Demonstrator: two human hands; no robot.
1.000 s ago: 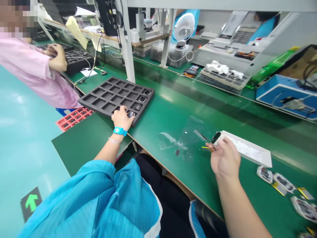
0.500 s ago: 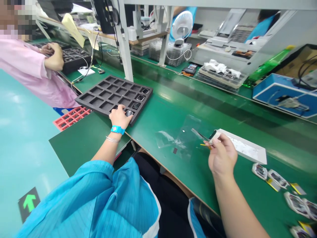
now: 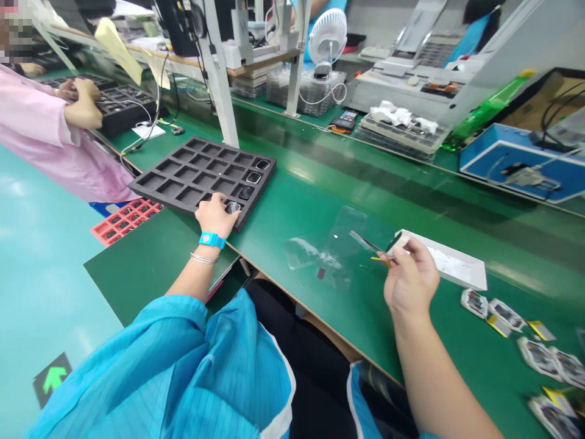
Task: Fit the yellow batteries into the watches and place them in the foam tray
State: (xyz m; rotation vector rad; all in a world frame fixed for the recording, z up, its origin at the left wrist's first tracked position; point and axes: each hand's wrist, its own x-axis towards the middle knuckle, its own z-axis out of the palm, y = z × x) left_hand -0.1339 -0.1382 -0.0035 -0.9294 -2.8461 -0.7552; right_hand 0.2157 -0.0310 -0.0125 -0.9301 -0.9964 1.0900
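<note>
My left hand (image 3: 214,217) reaches over the near right corner of a black foam tray (image 3: 183,194). Its fingers and thumb close around a small square watch-like piece (image 3: 233,208) with a shiny face, in a tray pocket. More such pieces, including one with a pale rim (image 3: 253,177), sit along the tray's right column. My right hand (image 3: 411,274) is closed around tweezers (image 3: 364,241), their tips pointing left, and a small white-cased device (image 3: 398,242) with a dark face. A yellow strip sticks out below the device. Clear plastic film (image 3: 304,251) lies on the green bench between my hands.
A white shallow box (image 3: 478,278) stands behind my right hand. Several opened white device cases (image 3: 506,314) with yellow parts lie at right. A red tray (image 3: 103,235) is at left, near a co-worker in pink (image 3: 41,122). A metal post (image 3: 223,103) rises behind the foam tray.
The whole view has shifted slightly, with the scene moving left and up. Both hands keep nearly the same places and grips.
</note>
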